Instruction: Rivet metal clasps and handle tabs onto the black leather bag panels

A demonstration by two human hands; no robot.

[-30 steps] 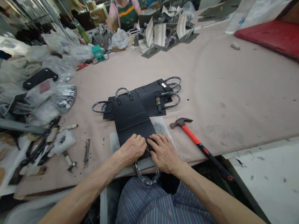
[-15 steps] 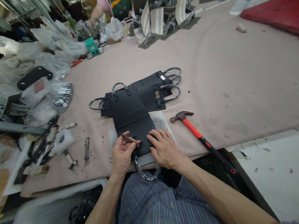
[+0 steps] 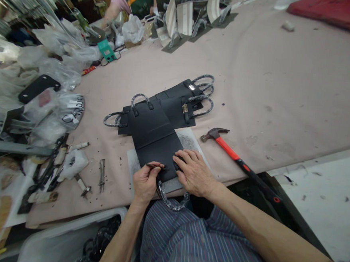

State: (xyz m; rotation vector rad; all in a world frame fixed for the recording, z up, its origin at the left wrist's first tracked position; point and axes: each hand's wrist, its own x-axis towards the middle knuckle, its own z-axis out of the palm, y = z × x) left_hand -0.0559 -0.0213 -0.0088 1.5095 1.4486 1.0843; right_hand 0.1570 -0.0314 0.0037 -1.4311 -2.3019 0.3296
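A black bag panel [image 3: 153, 133] lies in front of me, creased across its middle. At its near end a plastic-wrapped handle [image 3: 174, 206] hangs over the table edge. My left hand [image 3: 145, 184] pinches a slim, dark, rod-like tool [image 3: 153, 165] whose end is over the panel, close to a handle tab; its exact kind does not show. My right hand [image 3: 194, 173] lies on the panel's right edge, fingers stretched out and pressing down. Under the panel is a pale slab [image 3: 192, 142]. More black bag panels [image 3: 176, 109] with wrapped handles and metal clasps lie beyond.
A claw hammer [image 3: 227, 147] with a red and black grip rests at right, its handle past the edge. Left are loose tools [image 3: 101, 175], plastic bags [image 3: 52, 68] and a bin [image 3: 50, 238]. Curved parts [image 3: 184, 18] stand at the back, near another person [image 3: 118, 5].
The tool in my left hand has tipped from slanted to nearly level, and that hand has turned slightly. My right hand keeps its place on the panel. The view has shifted a little.
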